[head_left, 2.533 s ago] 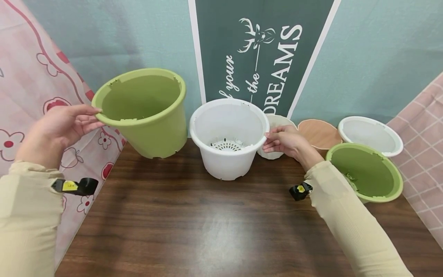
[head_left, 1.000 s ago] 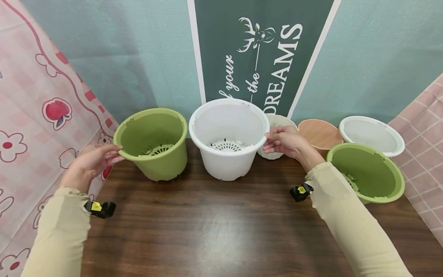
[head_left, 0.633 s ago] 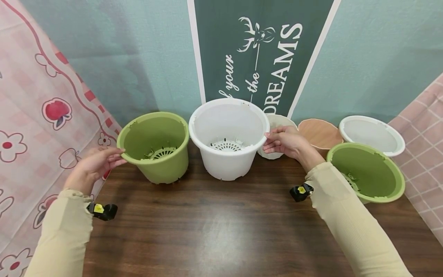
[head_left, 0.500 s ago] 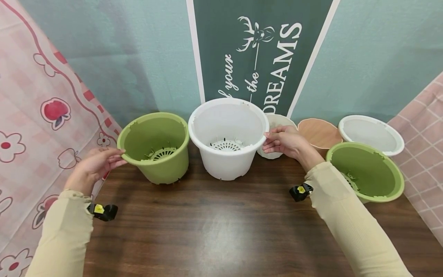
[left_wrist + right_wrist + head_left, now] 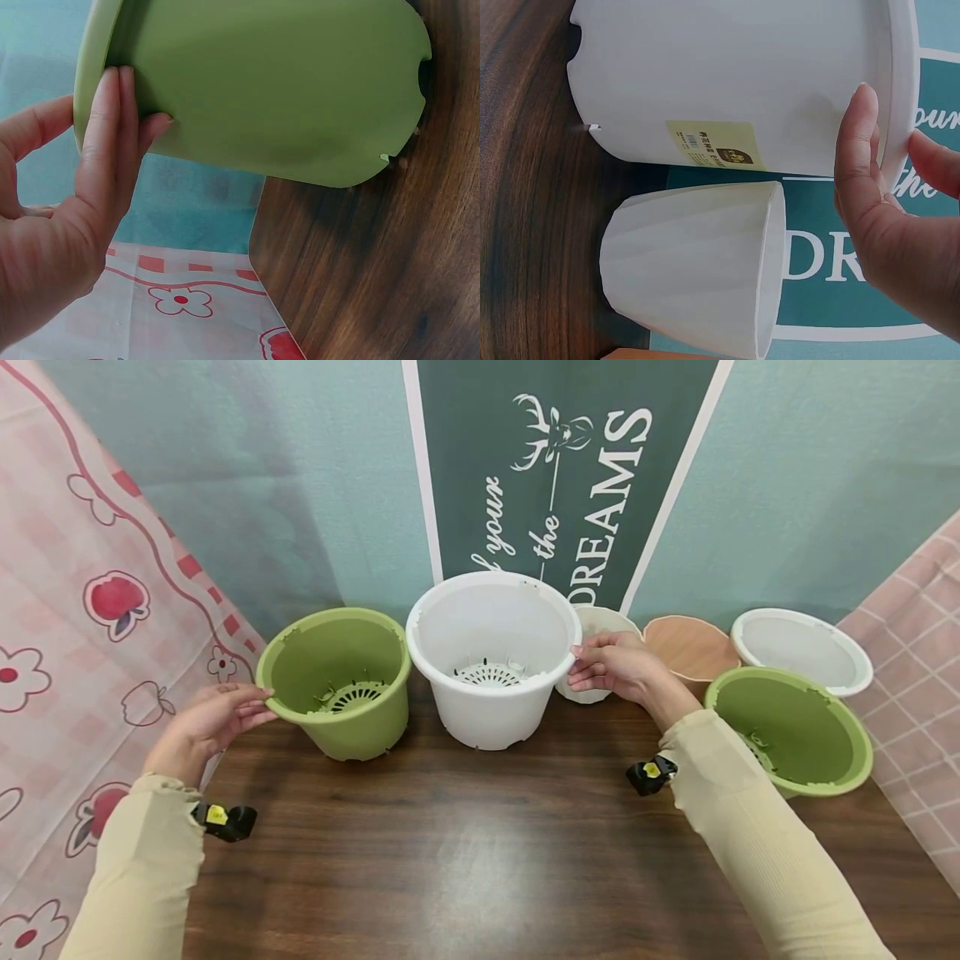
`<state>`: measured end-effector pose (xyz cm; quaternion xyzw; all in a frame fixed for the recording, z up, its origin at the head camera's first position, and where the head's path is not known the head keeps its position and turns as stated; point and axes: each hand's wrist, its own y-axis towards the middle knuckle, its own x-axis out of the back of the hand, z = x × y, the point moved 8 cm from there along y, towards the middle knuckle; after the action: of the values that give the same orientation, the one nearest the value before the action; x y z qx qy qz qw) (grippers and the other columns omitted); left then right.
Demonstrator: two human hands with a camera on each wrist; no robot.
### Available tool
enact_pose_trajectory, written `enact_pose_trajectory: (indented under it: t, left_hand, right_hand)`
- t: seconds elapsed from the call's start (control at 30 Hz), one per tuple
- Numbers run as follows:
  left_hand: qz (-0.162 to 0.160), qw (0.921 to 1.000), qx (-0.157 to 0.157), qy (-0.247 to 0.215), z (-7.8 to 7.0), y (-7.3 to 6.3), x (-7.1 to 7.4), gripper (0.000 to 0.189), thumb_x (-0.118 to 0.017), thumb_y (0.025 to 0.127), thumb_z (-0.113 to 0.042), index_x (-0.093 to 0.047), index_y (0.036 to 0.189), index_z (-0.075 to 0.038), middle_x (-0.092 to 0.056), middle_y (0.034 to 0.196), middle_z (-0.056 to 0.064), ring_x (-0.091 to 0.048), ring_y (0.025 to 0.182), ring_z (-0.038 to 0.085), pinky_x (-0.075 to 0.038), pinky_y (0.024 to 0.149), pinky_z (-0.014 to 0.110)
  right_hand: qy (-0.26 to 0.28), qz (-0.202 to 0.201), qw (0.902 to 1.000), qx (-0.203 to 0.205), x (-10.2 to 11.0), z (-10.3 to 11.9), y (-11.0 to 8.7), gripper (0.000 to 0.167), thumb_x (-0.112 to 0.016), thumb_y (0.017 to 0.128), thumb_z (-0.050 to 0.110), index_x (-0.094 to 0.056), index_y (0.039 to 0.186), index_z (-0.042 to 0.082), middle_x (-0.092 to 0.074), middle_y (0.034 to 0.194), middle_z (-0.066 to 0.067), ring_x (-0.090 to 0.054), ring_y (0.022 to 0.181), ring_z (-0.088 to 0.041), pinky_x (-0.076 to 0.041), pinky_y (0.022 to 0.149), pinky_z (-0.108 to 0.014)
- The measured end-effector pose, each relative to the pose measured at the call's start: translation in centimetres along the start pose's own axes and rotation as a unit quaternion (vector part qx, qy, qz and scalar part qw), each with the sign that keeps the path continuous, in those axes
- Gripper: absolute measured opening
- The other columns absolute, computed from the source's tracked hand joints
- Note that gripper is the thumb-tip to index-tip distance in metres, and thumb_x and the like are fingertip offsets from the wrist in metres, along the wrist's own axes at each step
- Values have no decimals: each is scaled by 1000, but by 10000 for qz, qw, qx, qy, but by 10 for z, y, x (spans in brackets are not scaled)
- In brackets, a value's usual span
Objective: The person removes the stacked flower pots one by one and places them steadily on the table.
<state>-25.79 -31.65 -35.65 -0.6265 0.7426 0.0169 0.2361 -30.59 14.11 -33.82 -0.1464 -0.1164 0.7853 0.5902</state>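
Observation:
In the head view my left hand (image 5: 213, 722) pinches the left rim of a green flowerpot (image 5: 360, 731), thumb on top and fingers below the lip. That pot stands upright on the table, its slotted bottom visible inside. The left wrist view shows the fingers under the rim of the same green flowerpot (image 5: 285, 90). Just to its right is a large white flowerpot (image 5: 491, 714), rims side by side. My right hand (image 5: 615, 664) pinches the right rim of this white pot. A paper label (image 5: 716, 145) shows on its side in the right wrist view.
Behind my right hand stands a small white faceted pot (image 5: 690, 262). Further right are a terracotta-coloured pot (image 5: 690, 647), another white pot (image 5: 802, 652) and a second green pot (image 5: 787, 735). A printed cloth (image 5: 360, 485) hangs behind the brown wooden table (image 5: 465, 843).
My left hand has lowered the green flowerpot from the air onto the table beside the white one, then shifted it slightly toward me. My right hand has stayed on the white pot's rim.

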Motion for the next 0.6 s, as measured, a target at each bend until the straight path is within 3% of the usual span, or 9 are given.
enact_pose_trajectory:
  t: [0.6]
  left_hand:
    - [144,9998,-99,-4,5,-1,3,19,-45,90,10,-60,81,2,-64,80,12,-65,75,19,-53,72,26]
  right_hand:
    - [-41,-32,10000,7,0,-1,0,11,-46,94,3,-44,97,-7,-61,68,-12,-63,58,-19,-55,63,-34]
